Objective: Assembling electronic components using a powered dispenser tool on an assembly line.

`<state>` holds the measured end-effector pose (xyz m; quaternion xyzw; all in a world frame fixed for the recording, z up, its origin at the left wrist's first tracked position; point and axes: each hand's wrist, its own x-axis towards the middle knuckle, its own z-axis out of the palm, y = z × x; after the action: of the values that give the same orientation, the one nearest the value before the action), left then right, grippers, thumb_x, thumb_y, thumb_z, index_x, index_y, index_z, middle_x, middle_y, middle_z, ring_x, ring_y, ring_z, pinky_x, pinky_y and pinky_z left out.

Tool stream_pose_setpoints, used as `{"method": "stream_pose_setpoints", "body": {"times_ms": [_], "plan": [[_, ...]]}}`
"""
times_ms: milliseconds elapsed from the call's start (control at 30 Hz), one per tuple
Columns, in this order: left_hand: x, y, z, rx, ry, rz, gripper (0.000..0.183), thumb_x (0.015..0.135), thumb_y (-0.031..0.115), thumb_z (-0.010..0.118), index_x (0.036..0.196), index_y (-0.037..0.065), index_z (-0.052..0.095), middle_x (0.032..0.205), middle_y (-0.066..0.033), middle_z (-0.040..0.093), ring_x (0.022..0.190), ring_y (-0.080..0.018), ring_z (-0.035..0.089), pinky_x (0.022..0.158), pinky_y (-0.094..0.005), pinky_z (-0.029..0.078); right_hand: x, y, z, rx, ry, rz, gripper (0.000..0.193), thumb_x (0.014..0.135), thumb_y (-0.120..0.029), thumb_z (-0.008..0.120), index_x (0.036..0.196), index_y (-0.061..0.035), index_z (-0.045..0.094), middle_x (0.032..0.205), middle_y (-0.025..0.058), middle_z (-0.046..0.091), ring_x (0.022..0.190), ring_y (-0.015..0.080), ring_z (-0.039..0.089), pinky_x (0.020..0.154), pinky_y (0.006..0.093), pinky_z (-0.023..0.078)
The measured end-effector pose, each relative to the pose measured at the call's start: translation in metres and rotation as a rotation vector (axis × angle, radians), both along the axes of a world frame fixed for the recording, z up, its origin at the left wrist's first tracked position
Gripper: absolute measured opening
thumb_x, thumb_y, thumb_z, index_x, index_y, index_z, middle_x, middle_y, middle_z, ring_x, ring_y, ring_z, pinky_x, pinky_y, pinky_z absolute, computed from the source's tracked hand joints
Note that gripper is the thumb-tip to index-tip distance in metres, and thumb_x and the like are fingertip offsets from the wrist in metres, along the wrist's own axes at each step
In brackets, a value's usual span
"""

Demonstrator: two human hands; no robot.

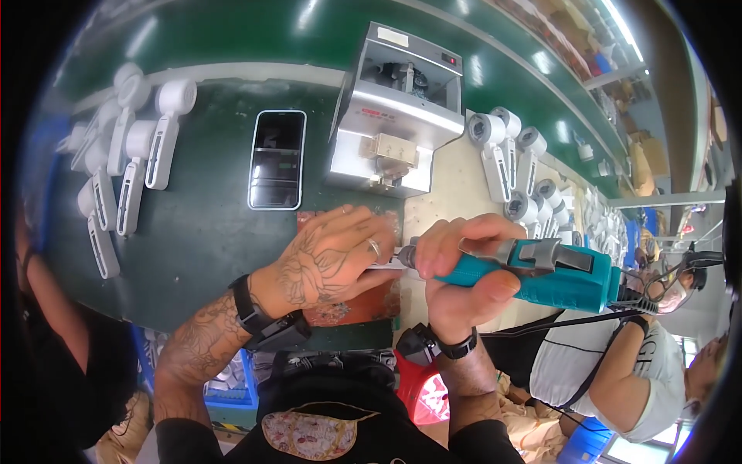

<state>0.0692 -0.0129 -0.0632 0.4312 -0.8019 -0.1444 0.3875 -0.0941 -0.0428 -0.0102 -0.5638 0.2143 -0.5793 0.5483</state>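
My right hand [468, 263] is wrapped round a teal electric screwdriver [572, 280], which lies nearly level with its tip pointing left. Its cord runs off from the right end. Against the tip is a white part [389, 264], mostly covered by my left hand [332, 251]. The left fingers are curled over that part and hold it above a reddish-brown mat [359, 305]. Whether the bit sits in a screw is hidden. Beyond both hands stands a grey metal screw feeder [390, 116] with an open window at its top.
Several white handheld fan bodies [127, 174] lie at the left of the green table [209, 247]. A phone [277, 158] rests left of the feeder. More fan bodies [502, 158] with open round heads stand to the right. A person in a white shirt [599, 371] sits at the right.
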Motion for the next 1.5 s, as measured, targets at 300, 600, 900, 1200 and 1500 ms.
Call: {"method": "stream_pose_setpoints", "body": {"times_ms": [300,600,900,1200,1500], "plan": [[0.002,-0.001,0.007,0.162,0.046,-0.079,0.028,0.077,0.021,0.076,0.092,0.005,0.058,0.093,-0.008,0.058,0.089,-0.0274,0.058,0.076,-0.0379,0.048,0.007,0.004,0.004,0.019,0.166,-0.129,0.073,0.085,-0.074,0.05,0.106,-0.0046,0.044,0.061,0.0028,0.045,0.049,0.0156,0.045,0.049,0.0317,0.041],[-0.002,-0.001,0.003,0.12,0.098,0.002,0.031,0.075,0.023,0.077,0.096,0.004,0.064,0.103,-0.0115,0.062,0.09,-0.029,0.058,0.08,-0.0401,0.049,-0.001,0.002,0.013,0.026,0.0,-0.084,0.073,0.083,-0.061,0.065,0.111,0.0047,0.05,0.069,0.0086,0.055,0.059,0.0179,0.056,0.054,0.032,0.048],[0.01,0.005,0.012,0.151,-0.031,-0.012,0.051,0.079,0.033,0.073,0.117,0.001,0.06,0.105,-0.01,0.059,0.098,-0.0274,0.054,0.087,-0.04,0.044,0.039,-0.06,0.021,-0.136,0.128,-0.165,0.06,0.096,-0.054,0.053,0.109,0.0045,0.055,0.067,0.0069,0.052,0.057,0.0168,0.052,0.053,0.0312,0.044],[0.01,0.006,0.007,0.121,-0.054,-0.013,0.047,0.08,0.029,0.072,0.117,0.003,0.06,0.108,-0.0094,0.057,0.1,-0.0264,0.052,0.089,-0.0407,0.042,0.056,-0.072,0.002,-0.165,0.148,-0.098,0.042,0.099,-0.04,0.055,0.092,0.0012,0.05,0.066,0.0082,0.054,0.055,0.0173,0.053,0.053,0.0307,0.044],[0.007,0.007,0.008,0.134,-0.063,0.048,0.048,0.08,0.03,0.072,0.117,0.003,0.059,0.105,-0.0098,0.056,0.1,-0.0276,0.052,0.089,-0.0413,0.042,0.013,-0.029,0.014,-0.021,0.191,-0.082,0.058,0.092,-0.057,0.058,0.101,0.0002,0.051,0.064,0.0066,0.05,0.054,0.0178,0.05,0.05,0.0304,0.042]]}}
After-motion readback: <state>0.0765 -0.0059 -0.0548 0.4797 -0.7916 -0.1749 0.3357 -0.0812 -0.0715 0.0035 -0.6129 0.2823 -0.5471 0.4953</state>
